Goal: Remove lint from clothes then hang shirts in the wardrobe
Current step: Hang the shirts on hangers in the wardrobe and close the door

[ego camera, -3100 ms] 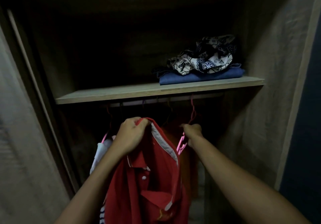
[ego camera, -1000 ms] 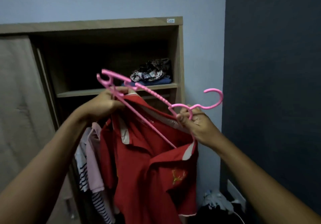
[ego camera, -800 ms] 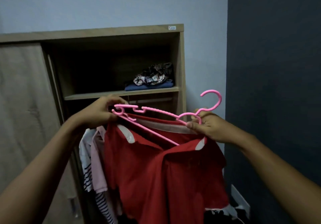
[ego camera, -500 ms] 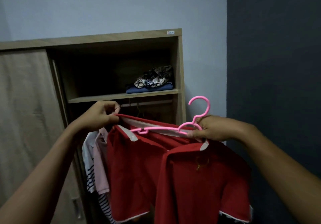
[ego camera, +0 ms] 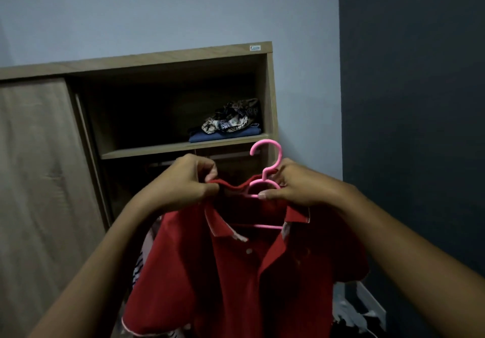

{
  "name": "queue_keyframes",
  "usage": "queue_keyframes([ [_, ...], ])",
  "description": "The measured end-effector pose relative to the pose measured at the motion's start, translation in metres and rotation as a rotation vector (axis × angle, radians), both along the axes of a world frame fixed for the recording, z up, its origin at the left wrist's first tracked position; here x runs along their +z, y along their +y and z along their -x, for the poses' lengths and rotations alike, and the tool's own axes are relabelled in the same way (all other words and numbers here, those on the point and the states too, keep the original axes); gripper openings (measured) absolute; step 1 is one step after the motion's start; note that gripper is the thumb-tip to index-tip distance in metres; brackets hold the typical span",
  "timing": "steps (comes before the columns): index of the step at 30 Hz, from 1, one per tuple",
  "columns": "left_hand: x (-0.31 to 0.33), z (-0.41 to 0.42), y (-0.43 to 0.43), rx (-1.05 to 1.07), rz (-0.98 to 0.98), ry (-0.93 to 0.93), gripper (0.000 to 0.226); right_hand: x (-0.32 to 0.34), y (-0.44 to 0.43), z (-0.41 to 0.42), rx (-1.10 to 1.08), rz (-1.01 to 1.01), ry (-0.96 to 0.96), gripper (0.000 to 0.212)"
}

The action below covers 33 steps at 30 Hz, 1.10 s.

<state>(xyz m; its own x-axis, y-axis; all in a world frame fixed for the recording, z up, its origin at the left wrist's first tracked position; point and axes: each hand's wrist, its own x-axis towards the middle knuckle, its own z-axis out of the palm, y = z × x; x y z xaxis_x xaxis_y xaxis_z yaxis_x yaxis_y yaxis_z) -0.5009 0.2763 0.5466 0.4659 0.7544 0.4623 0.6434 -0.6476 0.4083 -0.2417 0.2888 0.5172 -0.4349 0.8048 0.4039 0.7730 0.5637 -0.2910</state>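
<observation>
A red polo shirt (ego camera: 236, 272) hangs in front of me on a pink plastic hanger (ego camera: 265, 169), whose hook points up and whose lower bar shows inside the collar. My left hand (ego camera: 183, 183) pinches the back of the collar. My right hand (ego camera: 291, 187) grips the hanger's neck together with the shirt's right shoulder. Behind stands the open wooden wardrobe (ego camera: 168, 62), its rail (ego camera: 228, 156) just under the shelf.
On the wardrobe shelf (ego camera: 147, 150) lie a folded blue cloth (ego camera: 225, 136) and a patterned fabric (ego camera: 231, 118). A sliding door (ego camera: 39, 180) covers the left half. Striped clothes (ego camera: 139, 267) hang behind the shirt. A dark wall (ego camera: 414, 127) is at right, clutter on the floor below.
The hanger came off the rail and slid inside the red shirt; its arms are now hidden under the shoulders. My hands moved together at the collar. I stepped back from the wardrobe.
</observation>
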Motion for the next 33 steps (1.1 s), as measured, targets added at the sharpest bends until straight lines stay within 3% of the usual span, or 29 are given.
queue_keyframes([
  [3,-0.003,-0.002,0.012,0.133,-0.135,-0.065,0.028,0.0,0.003,0.007,0.033,-0.081,-0.097,0.02],
  [6,-0.008,0.0,0.022,-0.006,-0.004,-0.089,0.022,-0.008,0.014,0.012,-0.044,-0.071,-0.201,0.03],
  [10,-0.015,0.007,0.03,-0.147,0.104,-0.062,0.031,-0.01,0.021,0.008,0.065,0.055,-0.053,0.037],
  [13,-0.022,0.011,0.039,-0.072,-0.059,-0.084,0.034,-0.008,0.022,0.007,0.131,0.128,0.122,0.034],
  [19,-0.052,0.016,0.071,-0.05,0.017,0.169,0.055,-0.009,0.032,0.011,0.158,0.119,0.196,0.032],
  [24,-0.069,0.034,0.104,-0.009,0.07,0.028,0.059,-0.017,0.047,0.002,0.082,0.098,0.295,0.034],
  [27,-0.078,0.052,0.13,-0.025,0.17,-0.132,0.037,-0.023,0.059,-0.011,-0.107,0.18,0.09,0.058],
  [29,-0.087,0.06,0.148,-0.039,0.216,-0.191,0.026,-0.024,0.065,-0.017,-0.115,0.3,0.07,0.055],
  [33,-0.103,0.068,0.187,-0.009,0.226,-0.226,0.054,-0.017,0.078,-0.008,-0.041,0.515,0.081,0.043],
])
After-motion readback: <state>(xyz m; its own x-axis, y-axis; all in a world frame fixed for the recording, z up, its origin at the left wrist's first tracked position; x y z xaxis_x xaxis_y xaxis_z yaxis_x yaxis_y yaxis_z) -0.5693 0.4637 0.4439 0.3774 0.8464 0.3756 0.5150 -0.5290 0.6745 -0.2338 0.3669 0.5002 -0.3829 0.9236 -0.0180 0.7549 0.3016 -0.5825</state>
